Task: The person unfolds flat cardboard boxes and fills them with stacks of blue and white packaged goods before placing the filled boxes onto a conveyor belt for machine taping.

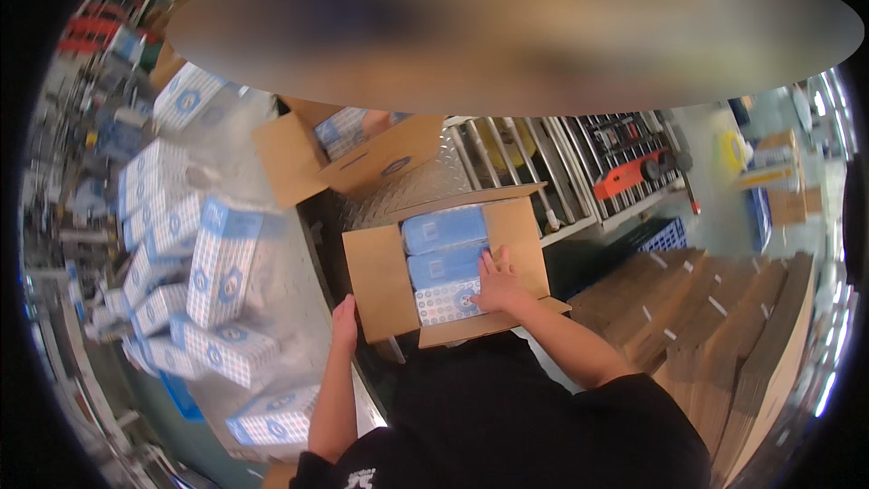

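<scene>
An open cardboard box (371, 276) stands in front of me with its flaps spread. Inside it, a row of packs fills the middle: two show plain blue sides (444, 229), and the nearest is a white patterned pack (444, 304). My right hand (502, 285) lies over the right ends of the packs, fingers stretched out and apart. At the outer edge of the left flap is my left hand (344, 321), seen edge-on with its fingers pointing up; whether it touches the flap I cannot tell. It holds nothing visible.
Several blue-and-white packs (222, 263) lie piled on the metal table at left. Beyond my box stands another open box (385, 163), with another person's hand (375, 123) in it. A roller conveyor (507, 158) runs behind. Flattened cartons (715, 326) are stacked at right.
</scene>
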